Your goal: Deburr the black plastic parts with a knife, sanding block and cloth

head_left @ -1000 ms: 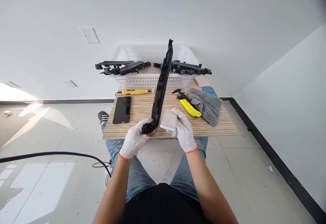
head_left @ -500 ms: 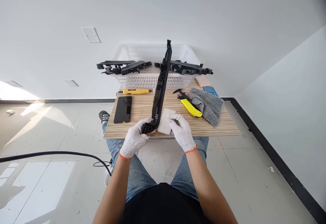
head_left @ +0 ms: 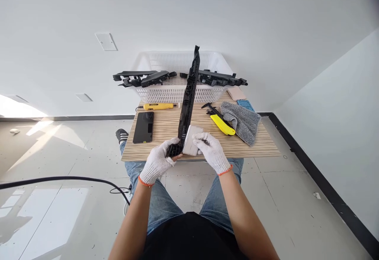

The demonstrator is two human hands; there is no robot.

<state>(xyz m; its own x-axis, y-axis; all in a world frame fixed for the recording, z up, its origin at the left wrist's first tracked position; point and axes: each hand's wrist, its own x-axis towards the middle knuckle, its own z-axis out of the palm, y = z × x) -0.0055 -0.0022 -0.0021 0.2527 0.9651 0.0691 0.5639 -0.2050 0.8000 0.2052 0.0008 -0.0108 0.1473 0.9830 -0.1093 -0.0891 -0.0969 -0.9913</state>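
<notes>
- Black plastic, long and ribbed: the trim strip (head_left: 188, 98) stands tilted up from the near edge of the tabletop (head_left: 166, 124), its far end rising in front of the white basket (head_left: 174, 60).
- The strip's near end is mostly hidden inside the gloved left hand (head_left: 156, 163), whose fingers are curled tight around it.
- The gloved right hand (head_left: 211, 152) presses a pale grey block (head_left: 191, 143) against the strip's right side; its fingers wrap over the block and cover part of it, so I cannot tell what the block is made of.
- The basket, at the far edge, carries more black trim parts (head_left: 145, 77) laid across its rim, sticking out left and right; the strip hides where they meet, and the mesh walls hide whatever lies deeper inside.
- On the tabletop to the left lie a dark phone (head_left: 143, 127) and, farther off, a yellow tool (head_left: 156, 106) whose label is too small to read.
- To the right lie a yellow utility knife (head_left: 222, 124), touching a grey cloth (head_left: 241, 120); beyond the cloth a blue pad (head_left: 245, 104) and a tan one (head_left: 235, 93) are partly covered.
- The person's forearms run out of view at the bottom.
</notes>
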